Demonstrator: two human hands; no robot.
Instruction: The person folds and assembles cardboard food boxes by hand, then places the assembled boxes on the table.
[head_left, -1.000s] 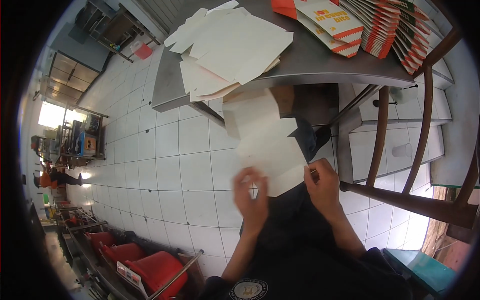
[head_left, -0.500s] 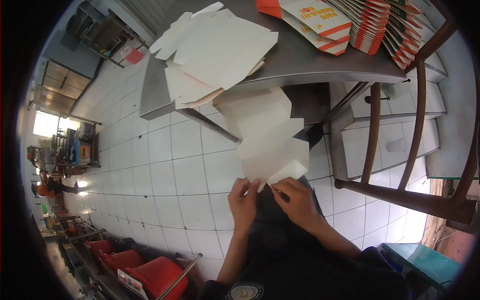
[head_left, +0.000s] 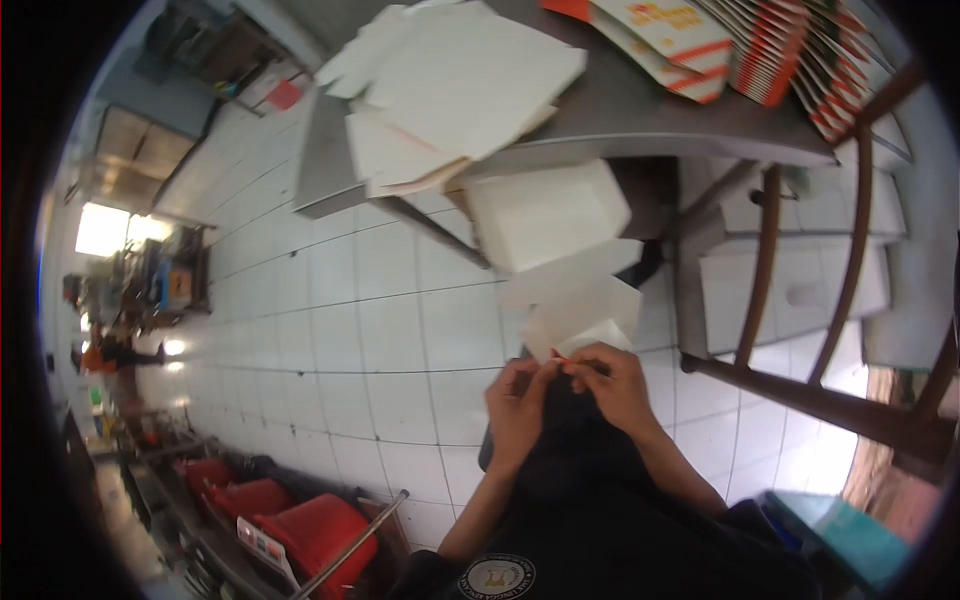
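A part-folded cardboard food box point(head_left: 545, 215), its white inside facing up, stretches from my lap toward the table edge. My left hand point(head_left: 517, 408) pinches the near edge of its closer section with thumb and fingers. Right beside it, my right hand point(head_left: 612, 388) grips the same edge, and the fingertips of both hands almost meet. A bit of red shows at the fingertips. The side flaps near the hands stand partly raised and look blurred.
A metal table point(head_left: 600, 130) carries a pile of flat white cardboard blanks point(head_left: 480, 80) and rows of red-printed boxes point(head_left: 675, 50). A wooden chair point(head_left: 800, 390) stands at right, red chairs point(head_left: 320, 540) at lower left. A person point(head_left: 110, 352) is far off at left.
Both hands have drawn closer together at the box's near edge. The view has shifted, so the hands and box appear further right. The box's far panel looks more raised.
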